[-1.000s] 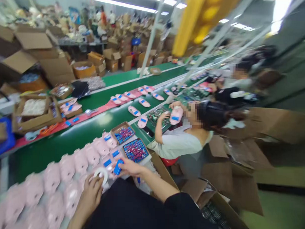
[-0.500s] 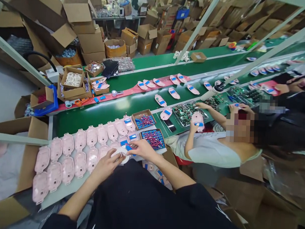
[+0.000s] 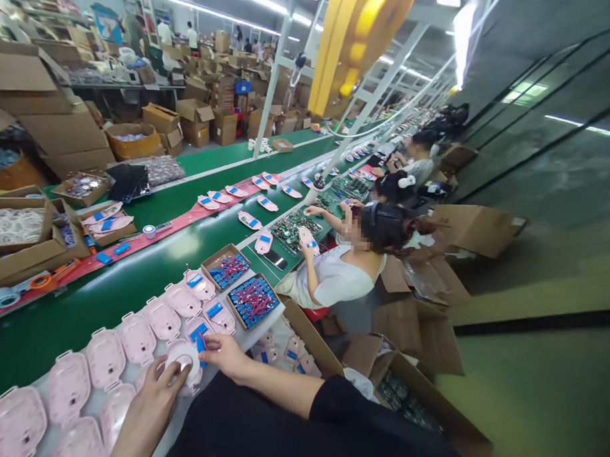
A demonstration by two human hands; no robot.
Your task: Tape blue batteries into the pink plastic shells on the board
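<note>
My left hand grips a roll of white tape at the lower middle of the view. My right hand pinches a small blue block close beside the roll. Both hands hang over pink plastic shells laid out in rows on a white board. Some shells hold a blue block. Just past my right hand stand a pair of cardboard trays of blue blocks with red wires.
A green conveyor belt runs beside the board. A co-worker sits beyond the trays, handling a pink shell over a tray of circuit boards. Open cardboard boxes stand to the right, with more people along the line.
The head view has swung and now looks farther along the line. My hands remain over the shells, still holding the tape roll and blue block, with the right hand slightly apart from the roll.
</note>
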